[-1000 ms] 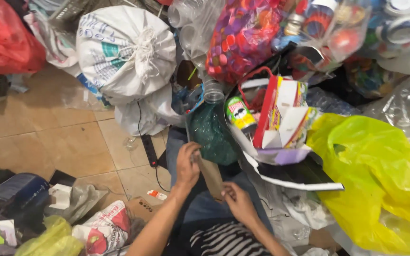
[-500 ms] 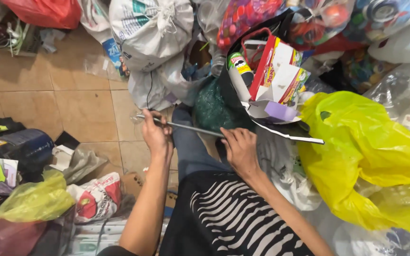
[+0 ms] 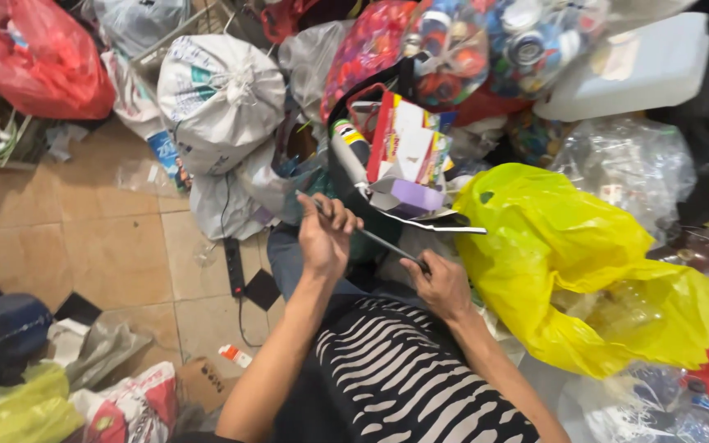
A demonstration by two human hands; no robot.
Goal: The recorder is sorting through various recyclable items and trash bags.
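Both my hands hold one thin dark metal rod (image 3: 375,239) over my lap. My left hand (image 3: 324,236) grips its upper left end, fingers wrapped over it. My right hand (image 3: 439,283) is closed on its lower right end. The rod slants down from left to right. Just beyond it stands a black bag (image 3: 340,172) stuffed with cardboard boxes (image 3: 409,148) and a spray can (image 3: 349,150). I wear a black and white striped top (image 3: 404,377).
A yellow plastic bag (image 3: 568,262) lies right of my hands. A tied white sack (image 3: 219,98) and a red bag (image 3: 34,57) sit at the back left on the tan tiled floor (image 3: 84,246). Clear bags of bottles and cans (image 3: 486,41) are piled behind. More bags lie at the lower left.
My hands moved from a crumpled green bottle to a thin rod, now held at both ends. The view has swung about; the rod has tilted lower at its right end.
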